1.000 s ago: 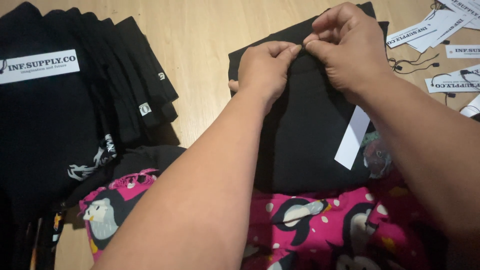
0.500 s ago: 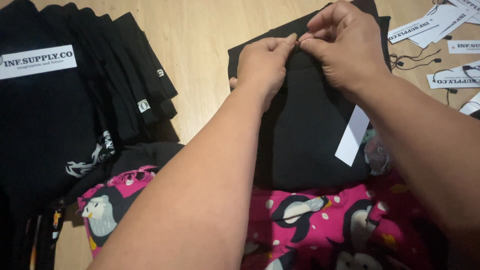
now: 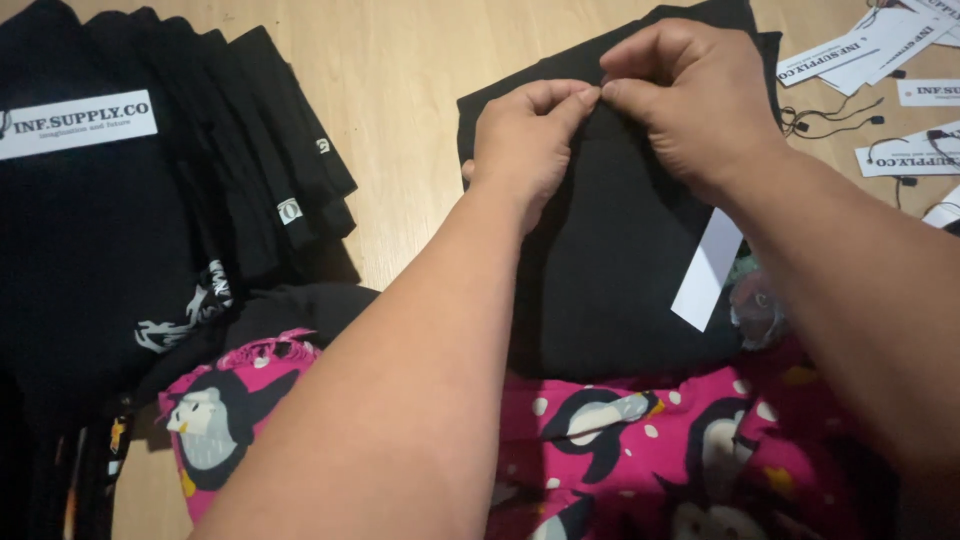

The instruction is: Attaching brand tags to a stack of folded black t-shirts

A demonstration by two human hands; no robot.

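A folded black garment (image 3: 610, 250) lies on the wooden floor in front of me. My left hand (image 3: 525, 140) and my right hand (image 3: 690, 95) meet over its upper part, fingertips pinched together on the fabric near its top edge. What sits between the fingertips is too small to make out. A white paper tag (image 3: 708, 268) hangs beside my right forearm, over the garment's right side.
A stack of folded black garments (image 3: 150, 220) with a white label on top lies at the left. Several white paper tags with black strings (image 3: 880, 60) are scattered at the top right. Pink penguin-print fabric (image 3: 620, 450) covers my lap below.
Both hands have kept pinching the garment's top edge, drifting slightly up and left in view. Nothing was let go or picked up.
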